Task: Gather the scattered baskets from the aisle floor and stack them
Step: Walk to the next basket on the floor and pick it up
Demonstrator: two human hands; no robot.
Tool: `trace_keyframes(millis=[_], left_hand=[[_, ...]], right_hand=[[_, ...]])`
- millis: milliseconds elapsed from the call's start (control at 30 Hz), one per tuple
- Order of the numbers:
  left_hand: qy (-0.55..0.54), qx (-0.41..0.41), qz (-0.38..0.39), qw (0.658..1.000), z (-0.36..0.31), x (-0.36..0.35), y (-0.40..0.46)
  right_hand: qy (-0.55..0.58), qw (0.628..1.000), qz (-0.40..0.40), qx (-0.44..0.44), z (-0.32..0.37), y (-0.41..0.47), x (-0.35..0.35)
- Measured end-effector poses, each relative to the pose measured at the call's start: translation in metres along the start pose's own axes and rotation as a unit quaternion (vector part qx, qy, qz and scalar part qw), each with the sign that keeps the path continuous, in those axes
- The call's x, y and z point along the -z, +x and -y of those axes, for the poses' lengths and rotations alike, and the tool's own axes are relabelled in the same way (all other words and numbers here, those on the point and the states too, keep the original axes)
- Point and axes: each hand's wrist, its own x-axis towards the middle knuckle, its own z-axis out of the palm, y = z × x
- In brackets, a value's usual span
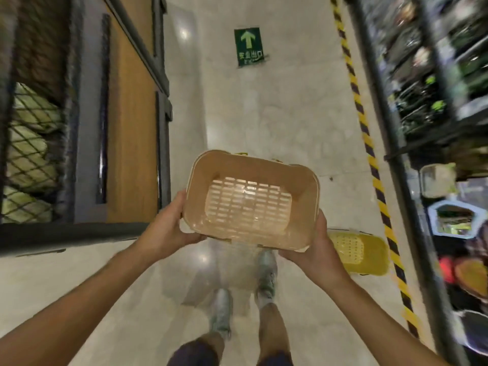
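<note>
Hands hold a beige rectangular plastic basket (250, 199) with a slotted bottom in mid-air above the pale polished aisle floor (277, 114), its open top facing the camera. The left hand (169, 225) grips the basket's near left corner, thumb lying along the outside wall and fingers curled beneath the rim. The right hand (317, 249) grips the near right corner, thumb up the side wall and fingers wrapped under the edge. A yellow rectangular plastic basket (359, 252) with a perforated bottom rests on the floor just beside the right hand, next to a black-and-yellow striped floor tape (369, 151). A green floor sign with an arrow (248, 46) lies further up the aisle. Dark shelving with blurred goods (433, 88) lines the right side, and a wooden-panelled fixture (132, 128) the left. Two grey shoes (267, 276) show beneath the beige basket.
</note>
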Motion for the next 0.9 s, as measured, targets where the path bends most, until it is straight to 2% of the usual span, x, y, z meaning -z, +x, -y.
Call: trace_keyframes(millis=[167, 400, 700, 900], left_hand=[[0.006, -0.085, 0.030, 0.996, -0.095, 0.039, -0.074], [0.005, -0.156, 0.055, 0.986, -0.171, 0.029, -0.148], [0.003, -0.245, 0.103, 0.964, -0.279, -0.072, -0.210], [0.001, -0.306, 0.200, 0.931, -0.364, -0.203, -0.256]], right_hand=[[-0.001, 0.997, -0.064, 0.038, 0.070, -0.115, 0.027], [0.036, 0.990, -0.124, 0.059, 0.092, -0.248, 0.056], [0.091, 0.957, -0.257, 0.102, 0.067, -0.413, 0.130], [0.096, 0.903, -0.411, 0.085, 0.002, -0.562, 0.184]])
